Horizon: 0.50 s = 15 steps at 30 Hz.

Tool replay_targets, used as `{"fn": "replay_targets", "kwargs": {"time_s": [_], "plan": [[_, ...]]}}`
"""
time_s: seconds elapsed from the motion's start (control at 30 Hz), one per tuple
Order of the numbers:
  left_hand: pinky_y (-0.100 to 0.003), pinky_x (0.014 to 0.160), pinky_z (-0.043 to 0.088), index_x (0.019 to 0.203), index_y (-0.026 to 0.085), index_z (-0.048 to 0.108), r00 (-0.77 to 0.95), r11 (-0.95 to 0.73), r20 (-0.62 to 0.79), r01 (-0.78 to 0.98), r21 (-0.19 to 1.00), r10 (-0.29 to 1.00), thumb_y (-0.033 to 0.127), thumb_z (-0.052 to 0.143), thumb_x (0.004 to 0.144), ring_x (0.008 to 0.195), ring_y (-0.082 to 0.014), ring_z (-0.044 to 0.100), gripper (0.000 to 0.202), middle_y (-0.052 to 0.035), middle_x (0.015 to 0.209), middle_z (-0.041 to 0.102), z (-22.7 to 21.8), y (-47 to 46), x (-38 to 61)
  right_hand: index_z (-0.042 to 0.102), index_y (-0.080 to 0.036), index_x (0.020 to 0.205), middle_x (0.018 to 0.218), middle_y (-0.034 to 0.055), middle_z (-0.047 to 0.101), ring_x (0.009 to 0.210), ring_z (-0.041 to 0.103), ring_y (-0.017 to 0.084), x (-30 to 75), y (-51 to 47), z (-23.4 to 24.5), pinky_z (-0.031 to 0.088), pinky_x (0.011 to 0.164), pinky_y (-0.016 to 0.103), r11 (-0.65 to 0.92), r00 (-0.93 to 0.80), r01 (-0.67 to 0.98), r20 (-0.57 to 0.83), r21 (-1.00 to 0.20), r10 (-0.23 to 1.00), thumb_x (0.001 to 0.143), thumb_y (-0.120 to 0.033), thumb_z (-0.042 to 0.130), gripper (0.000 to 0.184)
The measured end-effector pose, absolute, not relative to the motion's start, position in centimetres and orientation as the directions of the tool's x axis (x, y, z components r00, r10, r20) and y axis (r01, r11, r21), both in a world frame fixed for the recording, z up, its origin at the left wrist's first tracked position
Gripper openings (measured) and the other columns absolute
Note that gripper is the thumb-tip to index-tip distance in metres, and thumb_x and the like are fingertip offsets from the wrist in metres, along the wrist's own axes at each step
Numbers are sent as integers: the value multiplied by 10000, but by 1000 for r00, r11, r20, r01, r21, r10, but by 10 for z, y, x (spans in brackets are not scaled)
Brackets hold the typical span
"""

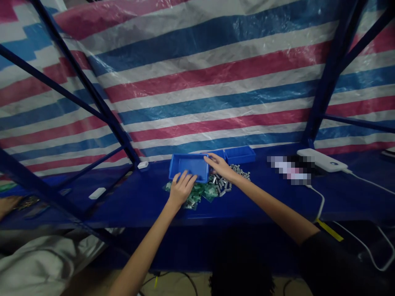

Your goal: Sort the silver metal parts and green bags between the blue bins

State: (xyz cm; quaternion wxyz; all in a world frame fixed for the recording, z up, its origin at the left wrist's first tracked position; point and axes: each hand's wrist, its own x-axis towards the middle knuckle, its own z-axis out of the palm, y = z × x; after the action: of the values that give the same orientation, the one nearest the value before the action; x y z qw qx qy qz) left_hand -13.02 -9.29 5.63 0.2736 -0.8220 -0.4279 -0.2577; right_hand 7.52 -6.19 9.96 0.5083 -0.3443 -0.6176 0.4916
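A shallow blue plastic tray (pixel 189 163) is tilted toward me above a small pile on the blue table. My right hand (pixel 219 166) is closed on its far right corner, with the fingers over the rim. Over the near wall of the tray lies my left hand (pixel 181 188), its fingers apart and slightly bent. Below the tray are green translucent packets (pixel 202 192), partly hidden by my left hand. Small silver metal parts (pixel 222 185) lie in a heap to their right, beneath my right wrist.
Another blue tray (pixel 240 154) stands behind the metal parts. On the right lie a white power bank (pixel 322 160) with cables and a blurred-out item. Two small white objects sit at left near the dark blue frame post (pixel 89 88). Another person's hand (pixel 8 204) shows at far left.
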Motion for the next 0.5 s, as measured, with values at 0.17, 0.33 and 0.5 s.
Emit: {"fn": "replay_targets", "kwargs": {"time_s": [0.17, 0.33, 0.5], "plan": [[-371, 906, 316, 1081, 232, 594, 551, -407, 627, 833, -375, 551, 167, 385, 884, 983, -201, 588, 295, -56, 963, 676, 78, -48, -148, 486, -225, 1233, 1215, 107, 527, 1013, 561, 223, 133, -24, 74, 466, 868, 433, 524, -206, 400, 483, -752, 851, 773, -349, 591, 488], [-383, 895, 318, 1035, 183, 578, 424, -302, 518, 903, -307, 743, 263, 419, 878, 946, -233, 583, 238, -98, 982, 667, 89, 25, -160, 567, -228, 1136, 1206, 106, 529, 1183, 415, 297, 182, 11, 35, 115, 997, 674, 259, -79, 902, 457, -345, 886, 777, -203, 568, 360], [-362, 884, 327, 1052, 190, 580, 425, -357, 266, 895, -269, 865, 185, 425, 851, 992, -218, 584, 254, -97, 1068, 656, 63, 73, -169, 536, -266, 1160, 1125, 69, 576, 1123, 437, 264, 191, 21, 13, 87, 952, 730, 257, -95, 912, 447, -319, 890, 848, -148, 436, 349]]}}
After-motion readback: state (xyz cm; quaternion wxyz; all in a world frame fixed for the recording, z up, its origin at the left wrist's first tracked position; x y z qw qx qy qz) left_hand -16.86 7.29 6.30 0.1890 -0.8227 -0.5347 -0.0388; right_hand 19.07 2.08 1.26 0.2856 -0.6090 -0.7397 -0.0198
